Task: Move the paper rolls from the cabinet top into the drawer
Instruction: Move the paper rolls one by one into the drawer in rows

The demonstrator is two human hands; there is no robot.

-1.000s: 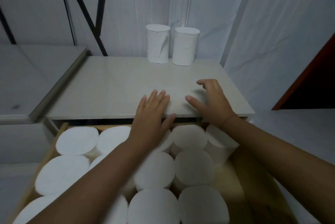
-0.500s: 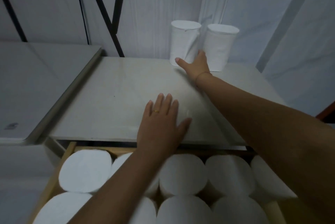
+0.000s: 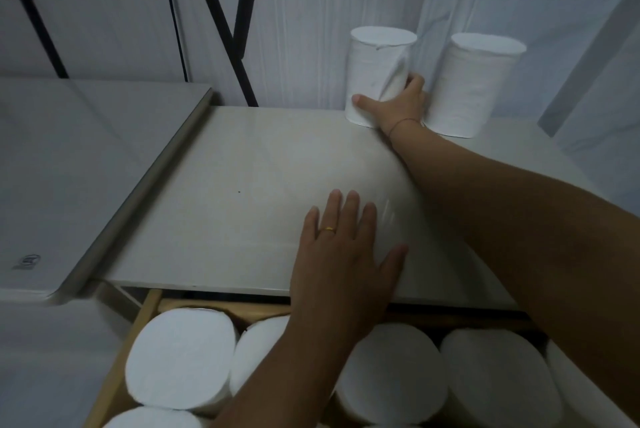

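Two white paper rolls stand upright at the back of the pale cabinet top (image 3: pixel 249 185). My right hand (image 3: pixel 398 105) wraps around the lower part of the left roll (image 3: pixel 377 67), thumb on its front and fingers between the two rolls. The right roll (image 3: pixel 471 84) stands untouched beside it. My left hand (image 3: pixel 343 254) lies flat, fingers spread, on the cabinet top's front edge. Below, the open wooden drawer (image 3: pixel 138 330) holds several white rolls (image 3: pixel 180 358) standing on end.
A lower grey surface (image 3: pixel 69 167) adjoins the cabinet on the left. White curtain fabric (image 3: pixel 311 11) hangs right behind the rolls, and black rods (image 3: pixel 214 11) cross in front of the wall at the back left.
My right hand reached from the cabinet's front edge to the back and closed around the left roll. My left hand stayed flat on the front edge. The view moved closer.
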